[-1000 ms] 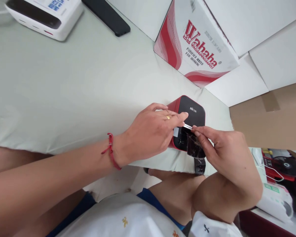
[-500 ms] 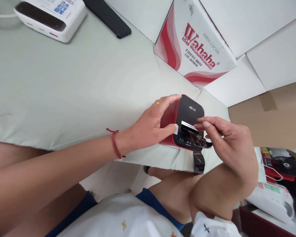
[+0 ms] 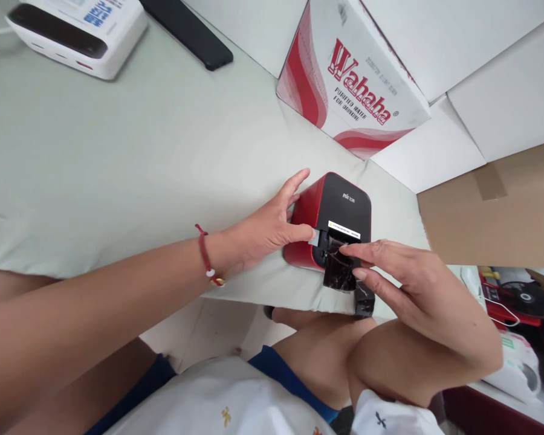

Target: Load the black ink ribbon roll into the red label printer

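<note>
A small red and black printer stands near the table's front edge, with a white warning sticker above the slot on its black face. From the slot a glossy, creased black strip hangs down. My left hand lies along the printer's red side, fingers stretched and apart, its thumb at a grey tab beside the slot. My right hand is at the strip, the index fingertip resting on it and the thumb apart near its right edge. Another black glossy piece lies at the table edge just below.
A Wahaha water carton stands behind the printer, by white boxes and a brown carton. At the upper left are a white device and a black bar-shaped object. More items sit at the far right.
My left hand has slid left off the printer's top edge, its thumb now at the grey tab. My right fingers have moved left and down, and the black strip now hangs flatter.
</note>
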`<state>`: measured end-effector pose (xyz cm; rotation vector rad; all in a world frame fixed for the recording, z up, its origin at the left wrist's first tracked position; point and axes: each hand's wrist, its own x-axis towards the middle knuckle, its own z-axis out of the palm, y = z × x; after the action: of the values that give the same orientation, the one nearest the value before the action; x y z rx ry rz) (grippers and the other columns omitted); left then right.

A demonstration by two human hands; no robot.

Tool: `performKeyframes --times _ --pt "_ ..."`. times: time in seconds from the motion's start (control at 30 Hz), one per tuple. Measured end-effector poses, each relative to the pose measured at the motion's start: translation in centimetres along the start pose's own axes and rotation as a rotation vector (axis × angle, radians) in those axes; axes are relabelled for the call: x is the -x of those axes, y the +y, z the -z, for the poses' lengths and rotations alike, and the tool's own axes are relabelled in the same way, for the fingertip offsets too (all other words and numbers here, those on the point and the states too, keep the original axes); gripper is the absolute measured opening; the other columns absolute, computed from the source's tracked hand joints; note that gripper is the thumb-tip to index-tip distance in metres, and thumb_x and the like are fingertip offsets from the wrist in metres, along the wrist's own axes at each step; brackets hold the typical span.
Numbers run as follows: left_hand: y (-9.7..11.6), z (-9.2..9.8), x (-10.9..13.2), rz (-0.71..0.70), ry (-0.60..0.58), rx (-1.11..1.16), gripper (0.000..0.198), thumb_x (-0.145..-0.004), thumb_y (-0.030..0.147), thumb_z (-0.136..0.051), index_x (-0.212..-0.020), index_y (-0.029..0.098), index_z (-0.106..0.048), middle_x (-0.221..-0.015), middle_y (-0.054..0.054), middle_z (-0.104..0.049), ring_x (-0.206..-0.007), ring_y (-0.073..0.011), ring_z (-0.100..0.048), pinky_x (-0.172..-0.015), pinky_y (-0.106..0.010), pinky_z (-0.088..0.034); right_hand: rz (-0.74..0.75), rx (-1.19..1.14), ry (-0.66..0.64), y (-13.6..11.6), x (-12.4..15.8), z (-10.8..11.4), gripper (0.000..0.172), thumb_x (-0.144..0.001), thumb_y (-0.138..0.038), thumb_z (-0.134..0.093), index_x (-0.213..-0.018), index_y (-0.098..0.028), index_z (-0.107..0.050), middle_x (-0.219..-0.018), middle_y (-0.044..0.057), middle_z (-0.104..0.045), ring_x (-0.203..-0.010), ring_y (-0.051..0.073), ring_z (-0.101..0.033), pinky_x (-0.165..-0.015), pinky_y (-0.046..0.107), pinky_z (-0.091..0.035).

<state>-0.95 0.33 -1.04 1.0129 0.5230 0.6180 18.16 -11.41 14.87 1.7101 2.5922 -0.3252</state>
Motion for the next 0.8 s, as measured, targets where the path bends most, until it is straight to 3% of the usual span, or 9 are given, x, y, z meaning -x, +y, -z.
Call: performKeyframes --times 0.17,0.3,0.37,0.43,0.53,0.67,0.8 --pt "-0.7 0.0 -0.1 -0.055 0.0 0.035 0.117 -0.077 0.028 -0.086 -0.176 0.035 -0.024 -0.191 -0.007 -0.017 -0.18 -0.0314 -0.006 -0.145 -0.057 -0.017 -0.03 -0.043 0.013 0.1 -0.3 -0.3 0.03 -0.112 -0.025 -0.059 -0.135 -0.018 -0.077 -0.124 0.002 -0.085 -0.108 0.013 -0.082 -0.092 0.021 -0.064" --pt "-0.8 0.0 0.0 -0.087 -0.028 0.077 0.099 -0.078 0.027 -0.085 -0.166 0.03 -0.038 -0.185 -0.009 -0.032 -0.175 -0.0309 -0.027 -0.144 -0.053 -0.024 -0.272 -0.181 0.17 1.6 -2.3 -2.3 0.028 -0.111 -0.029 -0.059 -0.123 -0.022 -0.082 -0.107 -0.001 -0.086 -0.086 0.014 -0.082 -0.082 0.026 -0.062" --pt "-0.6 -0.1 0.1 -0.078 -0.025 0.09 0.091 -0.079 0.025 -0.084 -0.16 0.029 -0.044 -0.182 -0.009 -0.037 -0.17 -0.0312 -0.036 -0.143 -0.053 -0.028 -0.405 -0.202 0.246 2.8 -3.8 -3.7 0.026 -0.107 -0.028 -0.061 -0.12 -0.023 -0.083 -0.108 -0.001 -0.086 -0.088 0.017 -0.081 -0.086 0.03 -0.062" --pt "-0.6 -0.2 0.2 -0.064 -0.013 0.093 0.085 -0.079 0.023 -0.083 -0.155 0.029 -0.047 -0.18 -0.008 -0.041 -0.167 -0.0316 -0.041 -0.142 -0.054 -0.03 -0.489 -0.176 0.191 3.9 -5.1 -4.8 0.029 -0.104 -0.023 -0.062 -0.124 -0.023 -0.083 -0.118 0.001 -0.085 -0.105 0.022 -0.081 -0.098 0.036 -0.06" --pt "-0.6 -0.5 0.3 -0.057 0.003 0.09 0.082 -0.079 0.022 -0.082 -0.153 0.028 -0.047 -0.177 -0.009 -0.044 -0.164 -0.0325 -0.044 -0.14 -0.056 -0.033 -0.523 -0.088 -0.006 4.4 -6.1 -5.1 0.037 -0.103 -0.023 -0.062 -0.136 -0.026 -0.079 -0.131 0.002 -0.082 -0.12 0.027 -0.078 -0.105 0.042 -0.056" --pt "-0.7 -0.8 0.4 -0.073 0.022 0.082 0.078 -0.08 0.022 -0.08 -0.151 0.027 -0.049 -0.174 -0.01 -0.048 -0.163 -0.0325 -0.046 -0.139 -0.056 -0.035 -0.537 0.007 -0.152 3.8 -6.4 -4.5 0.043 -0.105 -0.025 -0.06 -0.145 -0.03 -0.074 -0.139 0.003 -0.08 -0.119 0.029 -0.076 -0.103 0.044 -0.055" --pt "-0.6 -0.8 0.6 -0.06 0.035 0.065 0.079 -0.08 0.022 -0.08 -0.152 0.026 -0.048 -0.172 -0.01 -0.05 -0.16 -0.0329 -0.049 -0.138 -0.056 -0.036 -0.571 -0.01 -0.132 4.0 -6.4 -4.5 0.041 -0.101 -0.024 -0.064 -0.139 -0.031 -0.077 -0.13 0.003 -0.083 -0.113 0.027 -0.077 -0.098 0.041 -0.056"
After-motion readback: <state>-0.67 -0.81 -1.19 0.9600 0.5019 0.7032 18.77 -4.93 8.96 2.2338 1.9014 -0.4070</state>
